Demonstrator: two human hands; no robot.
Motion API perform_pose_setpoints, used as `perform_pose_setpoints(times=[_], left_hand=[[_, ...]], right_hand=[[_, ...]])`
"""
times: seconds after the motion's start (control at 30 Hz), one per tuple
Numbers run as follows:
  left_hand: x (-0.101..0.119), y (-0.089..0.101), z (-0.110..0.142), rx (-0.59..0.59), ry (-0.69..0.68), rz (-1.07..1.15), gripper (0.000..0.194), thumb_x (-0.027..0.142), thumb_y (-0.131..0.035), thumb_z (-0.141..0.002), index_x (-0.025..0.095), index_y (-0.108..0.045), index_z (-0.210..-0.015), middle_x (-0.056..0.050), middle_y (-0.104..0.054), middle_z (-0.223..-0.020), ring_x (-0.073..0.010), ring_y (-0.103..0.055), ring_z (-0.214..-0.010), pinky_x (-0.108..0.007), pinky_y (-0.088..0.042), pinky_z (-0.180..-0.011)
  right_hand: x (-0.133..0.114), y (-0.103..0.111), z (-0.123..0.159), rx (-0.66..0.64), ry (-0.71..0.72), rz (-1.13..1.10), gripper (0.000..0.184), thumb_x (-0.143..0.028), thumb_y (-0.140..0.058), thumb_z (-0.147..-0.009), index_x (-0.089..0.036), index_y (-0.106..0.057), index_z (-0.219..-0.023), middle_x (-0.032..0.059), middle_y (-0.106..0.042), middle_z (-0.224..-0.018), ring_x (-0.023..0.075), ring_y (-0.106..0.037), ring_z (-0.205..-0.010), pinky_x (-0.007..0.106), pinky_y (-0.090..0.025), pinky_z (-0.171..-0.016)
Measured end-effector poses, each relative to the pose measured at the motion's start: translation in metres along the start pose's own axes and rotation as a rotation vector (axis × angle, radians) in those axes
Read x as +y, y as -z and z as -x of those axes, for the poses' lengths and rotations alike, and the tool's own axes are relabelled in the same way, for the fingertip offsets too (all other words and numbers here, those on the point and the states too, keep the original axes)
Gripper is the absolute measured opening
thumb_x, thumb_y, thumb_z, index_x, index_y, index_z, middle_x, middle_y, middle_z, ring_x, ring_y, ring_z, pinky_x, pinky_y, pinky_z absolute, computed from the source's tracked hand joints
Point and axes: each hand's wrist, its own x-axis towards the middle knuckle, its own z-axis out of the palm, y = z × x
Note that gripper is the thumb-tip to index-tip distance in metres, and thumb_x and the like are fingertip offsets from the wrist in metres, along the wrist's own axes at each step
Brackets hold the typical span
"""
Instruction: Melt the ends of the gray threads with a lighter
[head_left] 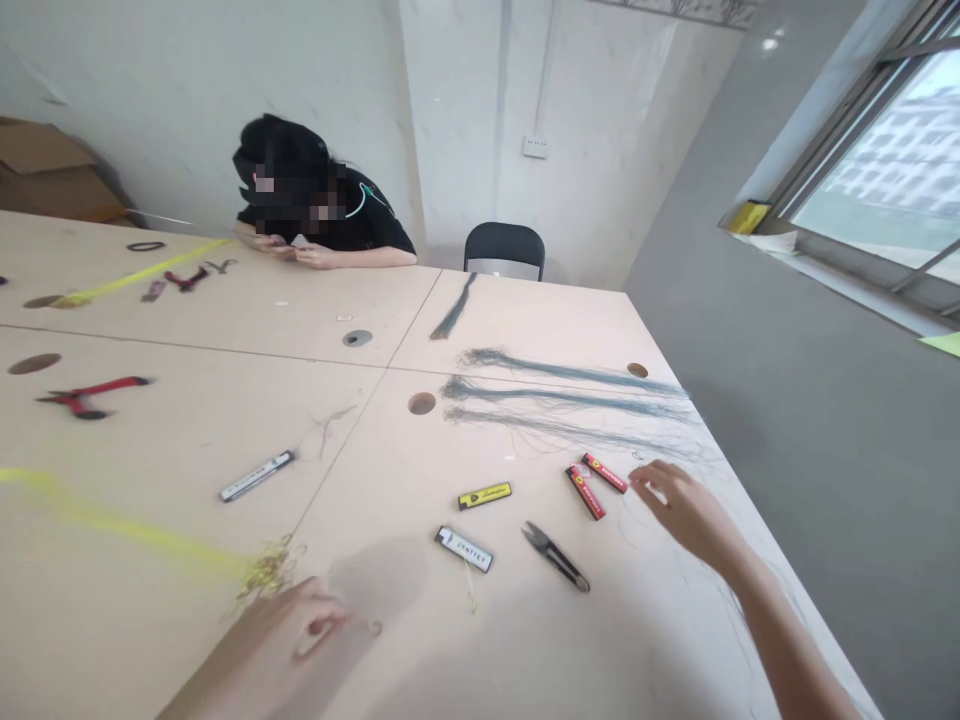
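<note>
Light touch, no tangles

In the head view, my left hand (279, 632) curls its fingers by the yellow bundle (267, 568); my right hand (686, 507) bends its fingers beside the red lighters (586, 493). Whether either pinches anything, I can't tell. I'd best work the bundle gently, avoiding snags.

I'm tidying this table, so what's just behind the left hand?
Beyond the left hand, the curly end of a yellow bundle shows; anything directly beneath the hand is covered.
</note>
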Motion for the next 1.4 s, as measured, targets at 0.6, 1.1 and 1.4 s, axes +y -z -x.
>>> perform_pose_setpoints(times=[0.6,1.1,1.4], left_hand=[[0.099,0.065,-0.283,0.242,-0.568,-0.120,0.022,0.037,-0.065,-0.082,0.024,-0.079,-0.094,-0.006,-0.076,-0.104,-0.0277,-0.063,-0.104,-0.041,-0.047,-0.098],[0.123,0.056,-0.289,0.280,-0.606,-0.129,0.034,0.041,-0.062,-0.083,0.024,-0.076,-0.109,-0.008,-0.071,-0.118,-0.0306,-0.057,-0.117,-0.047,-0.041,-0.109],[0.136,0.044,-0.295,0.263,-0.650,-0.132,0.024,0.030,-0.054,-0.089,0.023,-0.077,-0.088,-0.007,-0.075,-0.104,-0.0293,-0.060,-0.108,-0.050,-0.040,-0.106]], right_hand=[[0.133,-0.034,-0.143,0.347,0.034,-0.006,0.024,-0.032,-0.056,-0.085,-0.022,-0.078,-0.089,0.0103,-0.076,-0.101,0.0301,-0.069,-0.098,0.046,-0.054,-0.091],[0.093,-0.034,-0.158,0.334,0.098,0.045,0.028,-0.029,-0.064,-0.083,-0.025,-0.077,-0.108,0.0096,-0.072,-0.118,0.0334,-0.060,-0.113,0.049,-0.044,-0.100],[0.062,-0.046,-0.169,0.249,0.128,0.046,0.017,-0.024,-0.062,-0.090,-0.024,-0.079,-0.088,0.0077,-0.077,-0.100,0.0302,-0.063,-0.101,0.044,-0.042,-0.092]])
